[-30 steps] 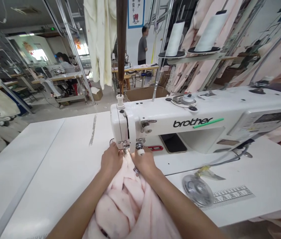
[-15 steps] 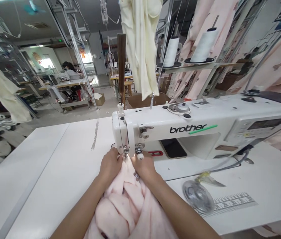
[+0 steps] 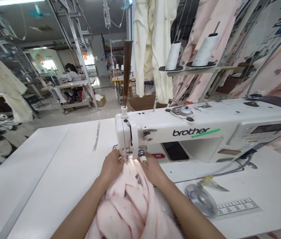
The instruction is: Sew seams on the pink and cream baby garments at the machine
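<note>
A bunched pink fabric piece (image 3: 123, 205) with small dark prints runs from the front of the table up to the needle area of a white Brother sewing machine (image 3: 160, 127). On the left of the presser foot (image 3: 129, 154), my left hand (image 3: 112, 165) is closed on the fabric's edge. My right hand (image 3: 152, 167) grips the fabric on the other side, its fingertips partly hidden behind the machine's head. A small lamp lights the cloth under the needle.
A dark phone (image 3: 175, 151) and a red tool (image 3: 158, 155) lie under the machine arm. Thread snips with yellow handles (image 3: 207, 182), a clear round container (image 3: 201, 200) and a ruler (image 3: 238, 207) are on the right. Thread cones (image 3: 174, 56) stand behind; a person (image 3: 73, 73) sits farther back.
The whole view has shifted slightly, with the machine now lower and farther right. My right hand has moved a little outward to the right, uncovering more fabric beside the needle.
</note>
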Available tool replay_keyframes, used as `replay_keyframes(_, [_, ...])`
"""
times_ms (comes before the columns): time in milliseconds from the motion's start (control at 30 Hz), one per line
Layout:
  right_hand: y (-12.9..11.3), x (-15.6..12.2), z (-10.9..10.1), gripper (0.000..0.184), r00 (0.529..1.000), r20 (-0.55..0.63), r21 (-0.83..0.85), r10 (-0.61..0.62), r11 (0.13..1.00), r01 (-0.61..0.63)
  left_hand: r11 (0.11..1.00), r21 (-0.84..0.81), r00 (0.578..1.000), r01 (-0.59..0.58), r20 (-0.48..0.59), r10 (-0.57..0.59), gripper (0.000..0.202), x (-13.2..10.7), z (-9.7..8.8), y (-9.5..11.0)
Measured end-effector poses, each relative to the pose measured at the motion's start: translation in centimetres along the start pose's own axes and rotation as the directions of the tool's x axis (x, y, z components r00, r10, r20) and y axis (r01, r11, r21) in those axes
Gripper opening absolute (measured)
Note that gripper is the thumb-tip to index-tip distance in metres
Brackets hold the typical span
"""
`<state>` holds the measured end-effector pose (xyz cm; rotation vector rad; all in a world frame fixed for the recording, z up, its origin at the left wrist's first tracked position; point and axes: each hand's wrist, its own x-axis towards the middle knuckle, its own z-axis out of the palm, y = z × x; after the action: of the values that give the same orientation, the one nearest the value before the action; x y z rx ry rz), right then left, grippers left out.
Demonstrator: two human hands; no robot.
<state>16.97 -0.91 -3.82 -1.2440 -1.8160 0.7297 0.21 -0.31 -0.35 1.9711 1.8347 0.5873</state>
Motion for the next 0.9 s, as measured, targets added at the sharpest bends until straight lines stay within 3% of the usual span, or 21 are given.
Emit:
replay_keyframes(333, [0.33,0.16,0.49,0.019,0.998,-0.026,0.082,0.063,0.995,-0.061,0.997,-0.052,0.999,-0.051,0.002,0.051,0.021,-0.11,0.01,-0.3])
replay_keyframes(900, [0.3,0.24,0.27,0.014,0.994,0.001,0.081,0.108,0.991,-0.108,0.999,-0.04,0.999,-0.033,0.03,0.034,0.014,-0.13,-0.01,-0.65])
